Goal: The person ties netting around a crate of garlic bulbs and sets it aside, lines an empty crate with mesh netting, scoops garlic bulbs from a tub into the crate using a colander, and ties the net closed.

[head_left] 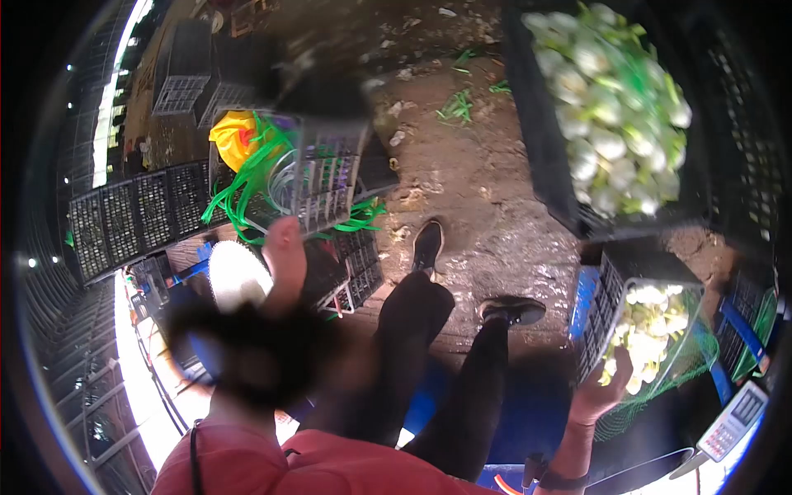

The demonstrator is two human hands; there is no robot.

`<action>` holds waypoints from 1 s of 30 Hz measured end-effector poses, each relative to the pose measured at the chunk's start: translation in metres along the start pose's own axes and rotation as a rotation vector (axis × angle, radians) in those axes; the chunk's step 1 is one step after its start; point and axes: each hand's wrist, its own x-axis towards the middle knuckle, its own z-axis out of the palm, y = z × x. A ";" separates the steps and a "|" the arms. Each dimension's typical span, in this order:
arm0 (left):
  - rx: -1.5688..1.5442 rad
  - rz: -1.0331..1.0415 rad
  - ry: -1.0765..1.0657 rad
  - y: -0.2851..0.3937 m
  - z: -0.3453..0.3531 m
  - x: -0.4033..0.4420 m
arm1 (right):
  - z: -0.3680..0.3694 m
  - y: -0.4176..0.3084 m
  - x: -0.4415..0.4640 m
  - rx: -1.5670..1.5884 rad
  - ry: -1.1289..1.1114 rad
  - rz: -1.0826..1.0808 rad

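Observation:
My left hand (285,241) is raised beside a crate (327,173) that holds green straps (247,177) and a yellow bag (234,140); its fingers are blurred, and I cannot make out whether it holds anything. On the right, my right hand (603,391) has its fingers apart at the near edge of a crate (604,309) of white bulbs (652,330). Green netting (701,355) hangs over that crate's side. Nothing shows in my right hand's grip.
A large black crate (540,140) full of white-green bulbs stands at the upper right. Black crates (140,214) line the left. A scale with keypad (733,421) is at the lower right. Green scraps (456,107) lie on the wet floor, and my feet are at the centre.

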 end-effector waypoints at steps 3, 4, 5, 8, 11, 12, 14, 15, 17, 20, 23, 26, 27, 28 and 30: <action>0.076 0.148 0.138 -0.035 0.000 0.088 | 0.059 -0.075 -0.007 0.069 -0.149 -0.145; 0.218 0.165 0.097 -0.040 -0.006 0.112 | 0.083 -0.100 -0.006 0.118 -0.205 -0.168; 0.345 0.184 0.044 -0.040 -0.003 0.132 | 0.103 -0.124 -0.003 0.151 -0.254 -0.186; 0.660 0.127 0.011 -0.045 0.011 0.169 | 0.153 -0.196 0.004 0.337 -0.295 -0.177; 0.663 -0.047 -0.126 -0.078 0.024 0.193 | 0.184 -0.253 0.014 0.490 -0.343 -0.177; 0.558 -0.046 -0.130 -0.088 0.022 0.195 | 0.193 -0.267 0.016 0.521 -0.360 -0.179; 0.289 0.085 -0.020 -0.092 0.014 0.187 | 0.210 -0.295 0.018 0.620 -0.397 -0.177; 0.024 0.218 0.095 -0.090 0.007 0.179 | 0.218 -0.311 0.018 0.686 -0.417 -0.173; -0.231 0.216 0.044 -0.060 -0.012 0.152 | 0.236 -0.343 0.018 0.808 -0.568 -0.166; -0.291 0.344 -0.189 -0.025 -0.026 0.107 | 0.258 -0.396 0.017 0.916 -1.019 0.266; -0.274 0.629 -0.335 -0.003 -0.025 0.091 | 0.294 -0.410 0.013 1.353 -1.189 0.432; -0.175 0.755 -0.398 0.001 -0.031 0.102 | 0.289 -0.411 0.030 1.448 -1.092 0.455; -0.100 0.799 -0.400 -0.001 -0.032 0.109 | 0.284 -0.406 0.037 1.452 -1.086 0.454; -0.052 0.847 -0.431 -0.017 -0.033 0.117 | 0.278 -0.395 0.045 1.475 -1.055 0.458; 0.069 0.907 -0.370 -0.049 -0.031 0.130 | 0.259 -0.372 0.060 1.492 -0.946 0.412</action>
